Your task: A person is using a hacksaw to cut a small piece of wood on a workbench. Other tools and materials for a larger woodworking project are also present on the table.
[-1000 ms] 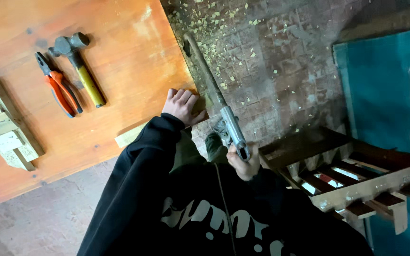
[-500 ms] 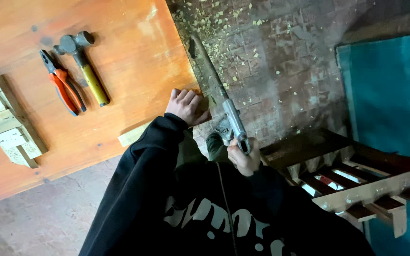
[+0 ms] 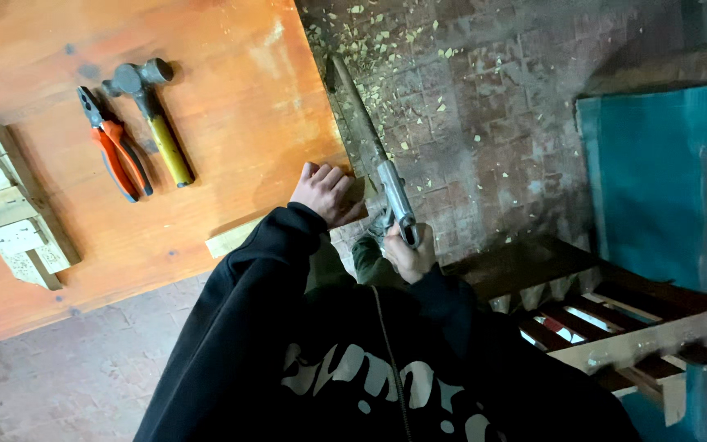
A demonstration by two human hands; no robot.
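Head-camera view, looking down past the person's black printed hooded top. Nearest the viewer, the right hand (image 3: 409, 260) is closed around the grip of a handsaw (image 3: 370, 151), its long blade running up and away along the edge of the orange wooden table (image 3: 231, 90). Just beside it, the left hand (image 3: 326, 194) lies flat, fingers extended and together, pressing a pale wooden strip (image 3: 235, 237) down at the table's corner; it grasps nothing. Compared with the views half a second and one second earlier, neither hand has changed its hold and the strip lies in the same place; the blade's position against the table edge differs only slightly, and the small overall shift of the scene fits camera motion rather than movement of the work. This is consistent with a saw stroke in progress on the held strip, though the cut itself is hidden behind the left hand. Further off on the table lie orange-handled pliers (image 3: 112, 147) and a yellow-handled hammer (image 3: 153, 119), side by side and untouched throughout, with a stack of pale wooden blocks (image 3: 10, 209) at the left edge. Beyond the table edge, wood chips litter the brick floor (image 3: 484, 123); a slatted wooden frame (image 3: 615, 319) stands to the right.
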